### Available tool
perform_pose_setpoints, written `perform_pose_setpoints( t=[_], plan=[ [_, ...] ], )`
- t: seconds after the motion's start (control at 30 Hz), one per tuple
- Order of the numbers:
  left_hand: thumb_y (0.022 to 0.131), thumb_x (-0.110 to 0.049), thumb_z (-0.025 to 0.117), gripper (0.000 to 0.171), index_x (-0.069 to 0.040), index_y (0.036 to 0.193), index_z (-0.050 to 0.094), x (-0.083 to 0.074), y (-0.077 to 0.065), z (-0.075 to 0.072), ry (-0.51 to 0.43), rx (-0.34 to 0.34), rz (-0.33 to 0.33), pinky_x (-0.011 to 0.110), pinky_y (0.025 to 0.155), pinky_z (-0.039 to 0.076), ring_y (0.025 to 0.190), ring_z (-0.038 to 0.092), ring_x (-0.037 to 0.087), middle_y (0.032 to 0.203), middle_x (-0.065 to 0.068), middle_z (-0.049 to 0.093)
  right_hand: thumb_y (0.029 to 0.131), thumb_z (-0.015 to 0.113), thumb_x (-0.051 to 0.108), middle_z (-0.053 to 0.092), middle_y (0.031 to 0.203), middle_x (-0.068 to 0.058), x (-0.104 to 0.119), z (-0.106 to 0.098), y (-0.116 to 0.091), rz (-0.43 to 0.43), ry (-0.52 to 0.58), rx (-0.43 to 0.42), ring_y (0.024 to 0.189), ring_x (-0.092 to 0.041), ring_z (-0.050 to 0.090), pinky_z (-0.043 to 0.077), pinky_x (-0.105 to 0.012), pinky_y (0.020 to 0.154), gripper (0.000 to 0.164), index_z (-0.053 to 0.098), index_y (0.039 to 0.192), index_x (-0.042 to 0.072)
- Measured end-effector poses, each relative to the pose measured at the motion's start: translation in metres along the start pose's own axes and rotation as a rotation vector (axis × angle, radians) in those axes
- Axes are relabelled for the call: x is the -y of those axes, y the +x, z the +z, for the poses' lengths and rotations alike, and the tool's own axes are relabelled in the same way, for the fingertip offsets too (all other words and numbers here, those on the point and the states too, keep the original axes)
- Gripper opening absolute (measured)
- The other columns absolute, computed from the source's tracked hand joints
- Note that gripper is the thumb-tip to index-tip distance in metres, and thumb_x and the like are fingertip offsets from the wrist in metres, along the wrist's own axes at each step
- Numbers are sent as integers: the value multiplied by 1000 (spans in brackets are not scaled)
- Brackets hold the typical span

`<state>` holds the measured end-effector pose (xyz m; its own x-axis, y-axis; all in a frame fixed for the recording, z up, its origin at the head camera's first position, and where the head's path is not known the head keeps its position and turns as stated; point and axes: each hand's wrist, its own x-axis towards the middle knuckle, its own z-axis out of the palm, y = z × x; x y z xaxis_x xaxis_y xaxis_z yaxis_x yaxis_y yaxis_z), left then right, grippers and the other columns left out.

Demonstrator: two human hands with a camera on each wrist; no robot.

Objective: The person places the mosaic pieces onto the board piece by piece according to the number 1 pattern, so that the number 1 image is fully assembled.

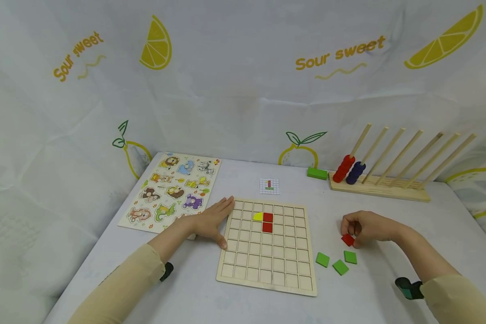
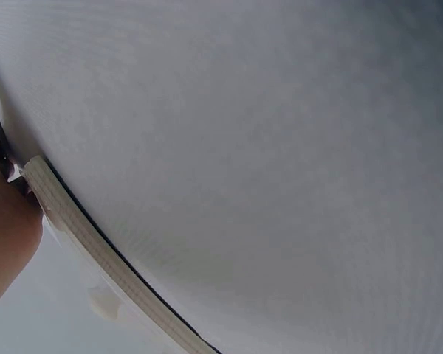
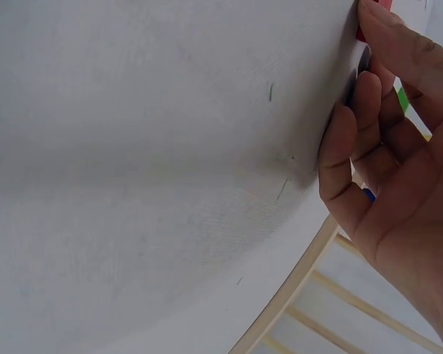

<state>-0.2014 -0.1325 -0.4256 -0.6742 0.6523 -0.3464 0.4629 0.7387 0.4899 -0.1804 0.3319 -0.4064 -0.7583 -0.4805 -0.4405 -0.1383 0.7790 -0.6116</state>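
Red tile (image 1: 347, 240), R of wooden bd (image 1: 266, 261)

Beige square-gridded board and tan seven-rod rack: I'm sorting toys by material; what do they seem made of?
The board looks like unpainted wood, matt, from its beige, shineless face. The rack: likely bare matt wood, from its tan, faintly streaked base.

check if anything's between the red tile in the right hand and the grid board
Nothing visible blocks the straight path from the red tile to the grid board; the three green tiles lie nearer the camera.
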Motion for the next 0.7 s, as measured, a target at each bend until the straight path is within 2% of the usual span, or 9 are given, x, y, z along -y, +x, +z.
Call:
perform_pose_setpoints(
  t=[0.7],
  plan=[
    [72,-44,85,127,-2,159,2,-2,-2,-1,-11,2,-5,51,129,6,157,-8,32,169,11,-10,70,81,4,56,81,-1,0,2,1,54,-65,-96,77,-16,50,44,-24,61,29,60,88,11]
  ],
)
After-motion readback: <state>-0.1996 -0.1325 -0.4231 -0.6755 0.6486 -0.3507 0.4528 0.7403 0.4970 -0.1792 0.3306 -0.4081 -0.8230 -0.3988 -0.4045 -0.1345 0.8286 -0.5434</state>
